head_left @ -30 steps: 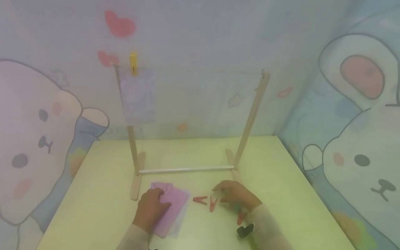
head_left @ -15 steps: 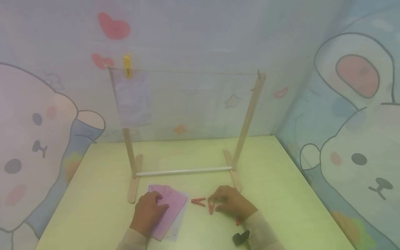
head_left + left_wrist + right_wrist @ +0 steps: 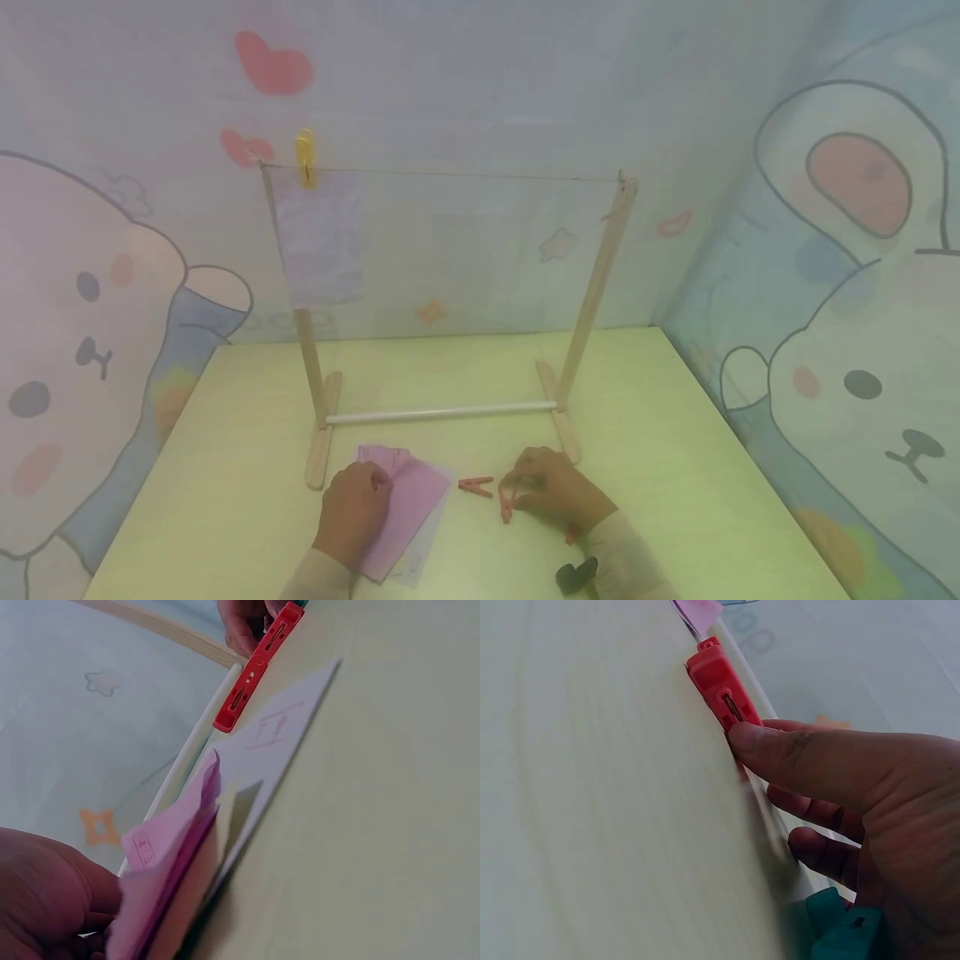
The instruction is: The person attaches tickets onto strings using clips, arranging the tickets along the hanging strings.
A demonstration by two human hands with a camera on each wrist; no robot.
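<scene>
Fingers [image 3: 795, 754] of right hand [image 3: 551, 492] pinch red clothespin [image 3: 507, 502].

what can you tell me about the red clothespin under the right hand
The red clothespin is a small plastic-looking peg with a slotted side, lying flat on the pale green table. The right hand pinches it, thumb pressed on its top, as the right wrist view shows. It lies just right of a second red clothespin, apart from it, in front of the wooden stand. Its jaws look closed.
</scene>
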